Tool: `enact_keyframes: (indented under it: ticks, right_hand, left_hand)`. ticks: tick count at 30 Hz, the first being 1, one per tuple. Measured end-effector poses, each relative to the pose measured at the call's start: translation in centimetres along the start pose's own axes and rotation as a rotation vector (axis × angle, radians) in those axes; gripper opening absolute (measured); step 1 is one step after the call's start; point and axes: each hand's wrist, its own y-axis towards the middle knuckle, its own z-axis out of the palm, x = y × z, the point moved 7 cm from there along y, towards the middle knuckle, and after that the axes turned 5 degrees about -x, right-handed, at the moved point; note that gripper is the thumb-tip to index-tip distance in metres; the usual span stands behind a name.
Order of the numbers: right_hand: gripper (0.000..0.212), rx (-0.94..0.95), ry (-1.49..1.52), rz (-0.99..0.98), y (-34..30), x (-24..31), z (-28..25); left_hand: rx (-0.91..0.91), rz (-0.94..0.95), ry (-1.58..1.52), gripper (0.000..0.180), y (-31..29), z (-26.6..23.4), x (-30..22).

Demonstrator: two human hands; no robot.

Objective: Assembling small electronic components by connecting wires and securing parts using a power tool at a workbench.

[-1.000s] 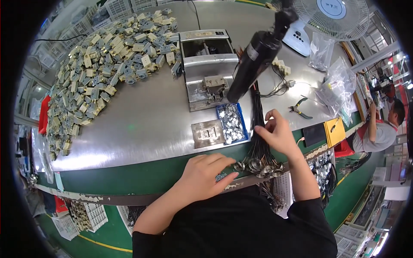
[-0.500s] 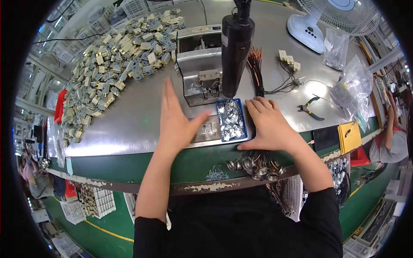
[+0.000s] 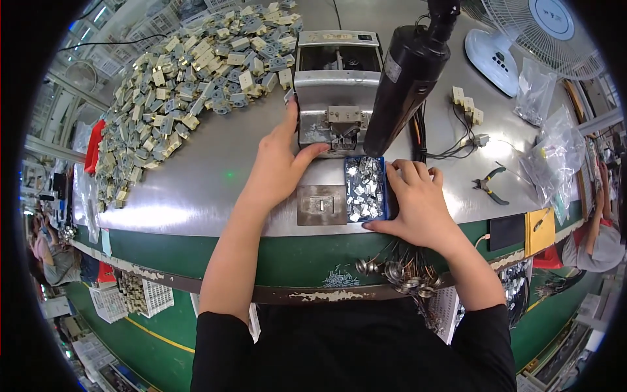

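Note:
My left hand [image 3: 279,166] reaches forward over the steel table, fingers spread, thumb against the front of a grey metal fixture box [image 3: 336,88]; whether a fingertip touches a part is not visible. My right hand [image 3: 418,199] lies flat beside a small blue tray [image 3: 366,189] of shiny metal clips, fingers resting at its right edge. A square metal plate [image 3: 321,204] sits just left of the tray. A black powered screwdriver [image 3: 408,78] hangs above the fixture.
A large heap of beige and grey plastic parts [image 3: 176,78] covers the far left. Wired connectors [image 3: 467,117], pliers [image 3: 491,185], clear bags [image 3: 552,144] and a white fan [image 3: 522,32] are on the right. Metal rings [image 3: 395,271] hang at the table's front edge. Another person [image 3: 597,235] sits at far right.
My left hand has moved from the table's front edge forward up to the fixture box. My right hand has moved from the hanging rings up beside the blue tray.

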Motion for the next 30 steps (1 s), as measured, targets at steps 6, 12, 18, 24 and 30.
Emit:
enact_keyframes:
  ticks: [6,12,18,24,30]
  right_hand:
    - [0.066,-0.184,0.375,0.027,-1.4,-4.3,-3.6]
    - [0.023,-0.155,0.828,0.51,-6.4,-12.1,-2.7]
    - [0.025,-0.02,0.65,0.47,-6.9,-8.1,-0.1]
    - [0.023,-0.133,0.527,0.37,-6.8,-7.1,-1.0]
    - [0.018,-0.171,0.401,0.276,-7.6,-7.3,-1.9]
  left_hand:
    - [-0.146,0.159,0.095,0.07,-4.4,-1.2,-3.7]
    - [0.38,0.268,-0.041,0.034,-9.8,4.4,-10.3]
    - [0.556,0.193,-0.007,0.039,-10.6,7.4,-11.1]
    - [0.56,0.311,-0.047,0.037,-10.5,7.6,-11.9]
    - [0.588,0.375,0.03,0.041,-10.8,7.1,-12.8]
